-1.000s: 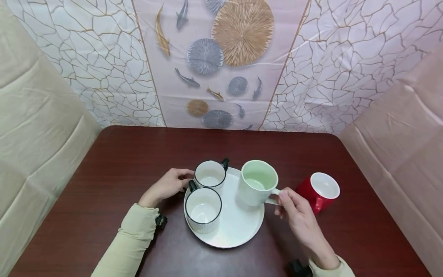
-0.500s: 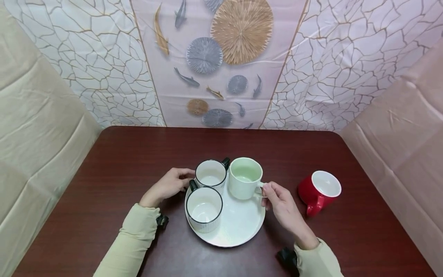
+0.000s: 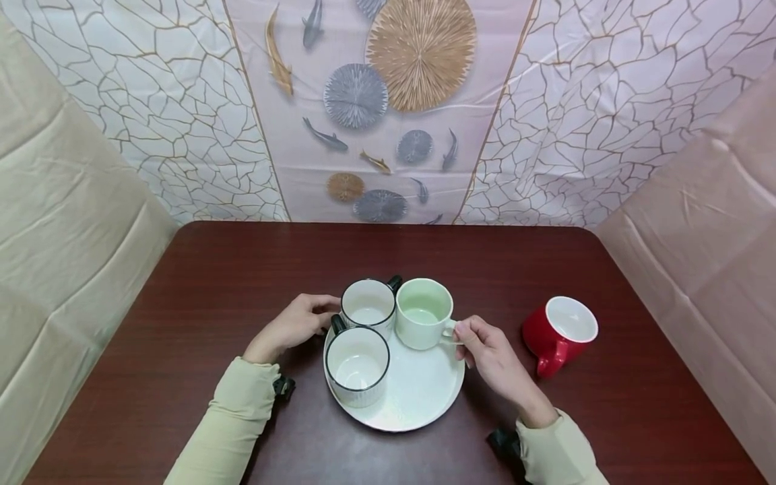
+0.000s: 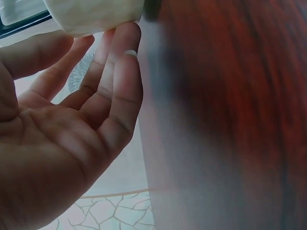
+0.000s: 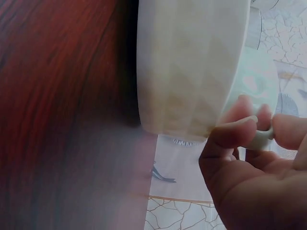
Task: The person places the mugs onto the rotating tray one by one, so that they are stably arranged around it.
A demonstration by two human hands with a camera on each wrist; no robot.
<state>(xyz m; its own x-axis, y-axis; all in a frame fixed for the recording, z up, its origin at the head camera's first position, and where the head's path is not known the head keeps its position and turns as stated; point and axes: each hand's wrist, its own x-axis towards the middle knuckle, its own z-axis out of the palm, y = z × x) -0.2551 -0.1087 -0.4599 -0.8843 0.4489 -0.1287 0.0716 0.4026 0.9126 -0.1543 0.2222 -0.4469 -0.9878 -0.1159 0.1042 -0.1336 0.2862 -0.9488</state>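
Pinching the handle of a pale green mug (image 3: 424,331), a person's right grip (image 3: 497,365) steadies it upright at the rear right of a round white tray (image 3: 418,401). The thumb and fingers close narrowly on the handle, which points right. The left grip (image 3: 291,329) holds no mug; its fingers, fairly straight, touch the tray's left side, as the left wrist view shows. Two white mugs with dark rims and black handles share the tray's left half: the rear white mug (image 3: 368,304), just beside the green one, and the front white mug (image 3: 358,370), nearer the person. Whether the green and rear mugs touch cannot be told. Off the tray to the right, a red mug (image 3: 548,342) with a white interior stands on the dark reddish-brown surface (image 3: 485,263), its handle toward the person. Pale yellow-green sleeves (image 3: 242,397) cover both forearms. Behind the surface hangs a cloth (image 3: 418,54) printed with fish and round gold and grey-blue shapes, flanked by cream padded panels (image 3: 79,202).
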